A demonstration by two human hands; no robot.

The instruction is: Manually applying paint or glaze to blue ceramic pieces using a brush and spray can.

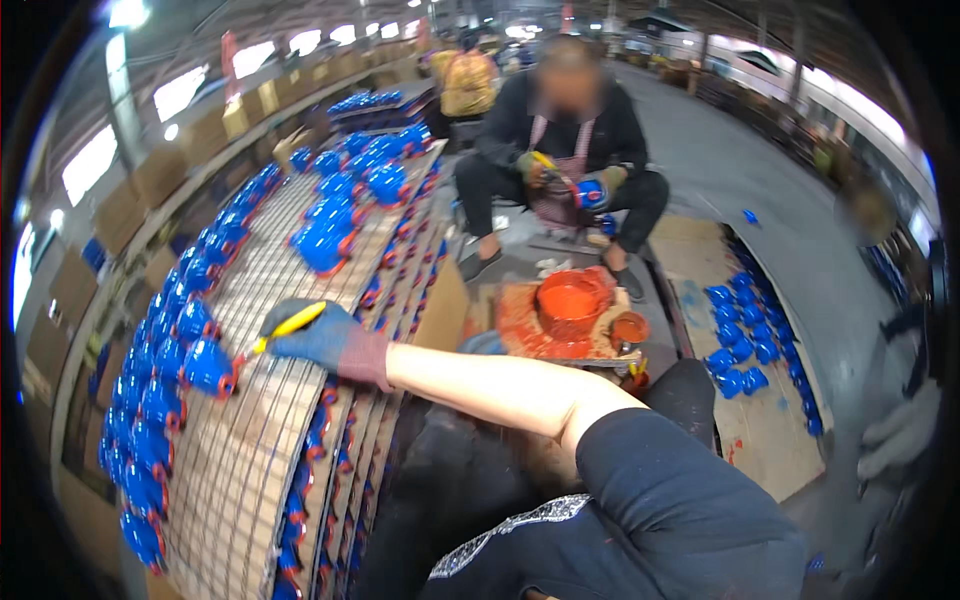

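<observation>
My right hand [315, 340], in a dark blue glove with a maroon cuff, reaches across to the left. Its fingers are closed round a yellow-handled paintbrush [296, 319]. The brush's reddish tip is at the red rim of a glossy blue vase-like piece [208, 366]; I cannot tell whether they touch. That piece lies tilted at the inner edge of a long row of similar blue pieces [150, 442] on a wire-mesh rack [225, 490]. My left hand does not show. Behind my forearm is a blue-grey patch [485, 343] I cannot make out.
More blue pieces [328, 240] lie farther up the rack, above stacked racks. A red paint bucket [574, 300] and small pot [630, 328] stand on a stained board. A seated co-worker [570, 130] holds a brush and blue piece. Cardboard [740, 400] with pieces lies right, near another person's gloved hand [900, 430].
</observation>
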